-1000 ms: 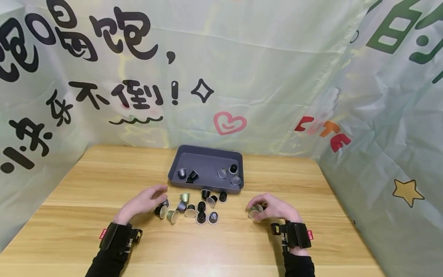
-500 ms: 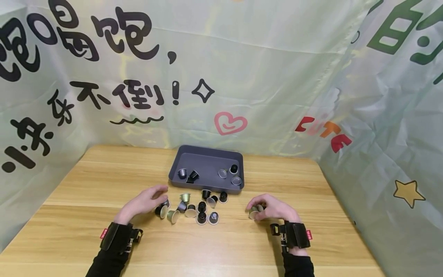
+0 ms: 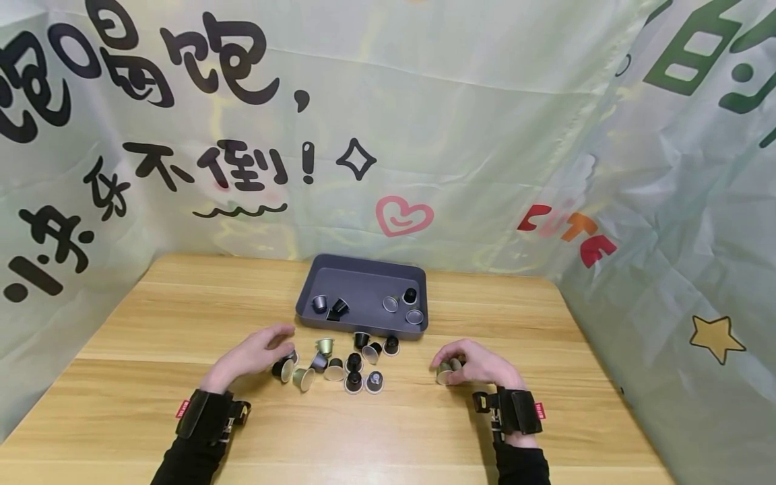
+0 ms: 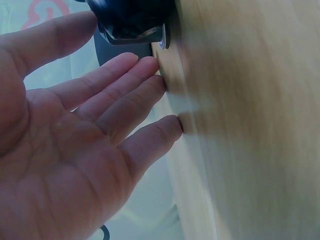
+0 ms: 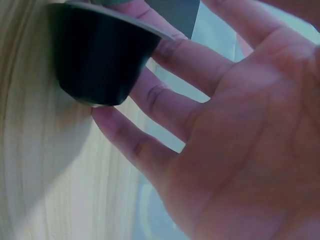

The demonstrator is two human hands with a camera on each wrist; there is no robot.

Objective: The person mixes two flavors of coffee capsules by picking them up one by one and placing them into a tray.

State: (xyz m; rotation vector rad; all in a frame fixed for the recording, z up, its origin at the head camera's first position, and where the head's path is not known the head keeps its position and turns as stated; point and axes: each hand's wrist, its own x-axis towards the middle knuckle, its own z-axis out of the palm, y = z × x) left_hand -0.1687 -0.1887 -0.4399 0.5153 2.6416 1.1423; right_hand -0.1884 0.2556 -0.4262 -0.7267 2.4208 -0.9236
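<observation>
My left hand (image 3: 257,350) rests on the table with loose, nearly straight fingers, at the left end of a loose group of coffee capsules. A black capsule (image 3: 282,370) with a pale lid lies just under its thumb side. The left wrist view has a dark capsule (image 4: 132,22) close by the thumb, with the palm bare. Over at the right, my right hand (image 3: 481,364) is cupped loosely about a few capsules, among them a pale green one (image 3: 444,374). From the right wrist, a dark capsule (image 5: 102,55) overlaps the relaxed fingers; part of that cluster is hidden under the hand.
A shallow grey tray (image 3: 364,279) stands at the back of the wooden table (image 3: 364,438), with several capsules inside along its front. In front of it lie several more, such as a green capsule (image 3: 325,346) and a black capsule (image 3: 353,382). Printed cloth (image 3: 473,135) hangs behind.
</observation>
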